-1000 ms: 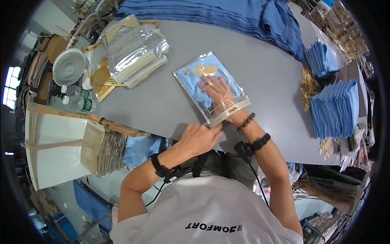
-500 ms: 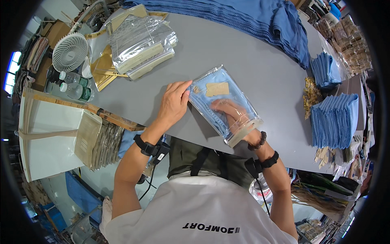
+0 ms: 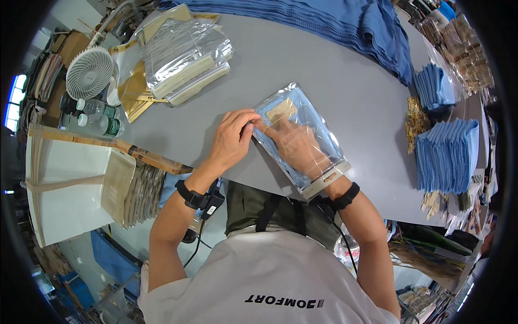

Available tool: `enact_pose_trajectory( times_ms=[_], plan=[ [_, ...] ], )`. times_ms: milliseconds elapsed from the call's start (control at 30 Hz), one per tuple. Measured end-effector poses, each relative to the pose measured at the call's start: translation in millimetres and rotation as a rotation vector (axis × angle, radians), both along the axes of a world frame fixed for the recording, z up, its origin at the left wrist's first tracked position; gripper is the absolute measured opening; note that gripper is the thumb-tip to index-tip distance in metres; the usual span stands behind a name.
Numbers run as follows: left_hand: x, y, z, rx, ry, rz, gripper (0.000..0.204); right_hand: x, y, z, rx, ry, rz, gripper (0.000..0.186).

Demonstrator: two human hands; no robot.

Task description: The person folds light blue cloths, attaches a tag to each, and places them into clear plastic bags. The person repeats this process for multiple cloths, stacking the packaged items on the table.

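Note:
A clear plastic bag (image 3: 333, 141) with a pale hanging strip at its near end lies slantwise on the table before me. Inside it is a folded light blue cloth (image 3: 305, 105), topped by a beige tag (image 3: 283, 109). My left hand (image 3: 231, 139) grips the bag's left edge between thumb and fingers. Through the near opening, my right hand (image 3: 298, 147) reaches into the bag up to the wrist. Its fingers are spread over the cloth, the tips at the tag and toward the left side, seen through the film.
Stacked empty bags (image 3: 186, 56) lie at the far left beside a white fan (image 3: 89, 73) and water bottles (image 3: 101, 125). Folded blue cloths (image 3: 447, 154) stand at the right, near gold tags (image 3: 416, 124). Layered blue fabric (image 3: 324, 21) covers the far edge of the grey table (image 3: 372, 162).
My right hand has pushed deeper into the bag, and its fingers have spread and reached the tag. The tag now sits more tilted. My left hand stays at the bag's edge.

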State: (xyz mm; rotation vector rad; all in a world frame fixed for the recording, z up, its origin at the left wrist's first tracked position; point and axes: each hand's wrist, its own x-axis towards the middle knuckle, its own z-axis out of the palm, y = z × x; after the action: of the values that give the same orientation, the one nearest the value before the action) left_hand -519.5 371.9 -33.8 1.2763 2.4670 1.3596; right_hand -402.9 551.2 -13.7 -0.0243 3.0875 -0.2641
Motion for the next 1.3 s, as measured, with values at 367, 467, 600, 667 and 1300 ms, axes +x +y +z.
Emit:
enact_pose_trajectory(
  times_ms=[367,467,600,667,1300],
  plan=[
    [12,1,-12,-0.049,0.258,0.028,0.025,74,17,-2,-0.125,0.209,0.243,0.066],
    [10,1,-12,-0.051,0.271,0.024,0.028,121,12,4,-0.086,0.124,0.300,0.067],
    [9,-1,-8,-0.031,0.193,0.030,0.030,166,21,31,-0.484,-0.019,0.237,0.039],
    [22,-7,-5,0.028,0.148,0.090,0.030,178,30,39,-0.661,-0.030,-0.071,0.027],
    [187,-65,-14,0.220,-1.419,0.116,0.029,155,-59,-3,-1.508,-0.377,-0.698,0.040]
  ],
)
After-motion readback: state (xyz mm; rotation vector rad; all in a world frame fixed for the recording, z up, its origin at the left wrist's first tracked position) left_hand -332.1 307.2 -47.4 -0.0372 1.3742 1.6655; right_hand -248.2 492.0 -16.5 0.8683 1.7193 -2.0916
